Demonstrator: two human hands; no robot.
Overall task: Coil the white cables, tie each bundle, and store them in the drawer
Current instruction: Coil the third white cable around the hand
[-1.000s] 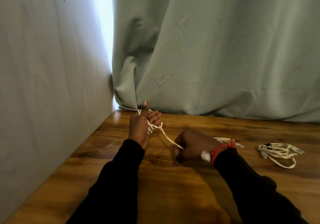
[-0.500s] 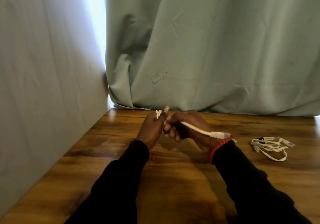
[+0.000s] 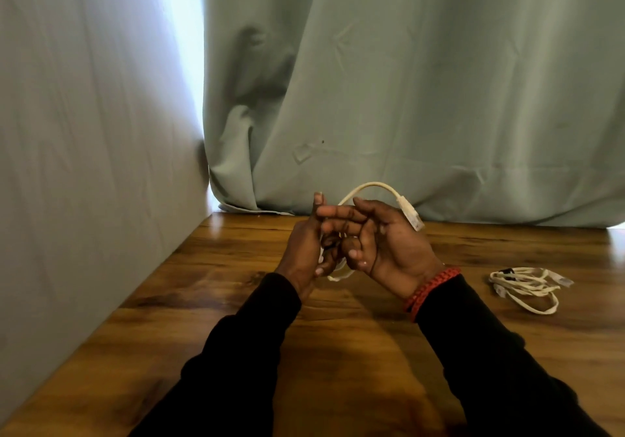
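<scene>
Left hand [image 3: 306, 250] grips coiled white cable [image 3: 372, 188]; glossy wooden table [image 3: 338, 352].

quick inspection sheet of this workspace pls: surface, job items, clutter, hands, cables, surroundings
Surface: wooden table, glossy, with glare at the far edge.
Job's things: white cable in the hands above the table; second cable bundle lying on the table to the right. No drawer in view.
Clutter: nothing seen.
Grippers: left hand grips coiled loops; right hand works at the same cable, fingers loosely curled. Red bracelet on the right wrist.
Cables: free end arcs over the right hand, plug hanging beside it. Whether the bundle is tied cannot be told.
Surroundings: green curtain behind; pale wall on the left.
</scene>
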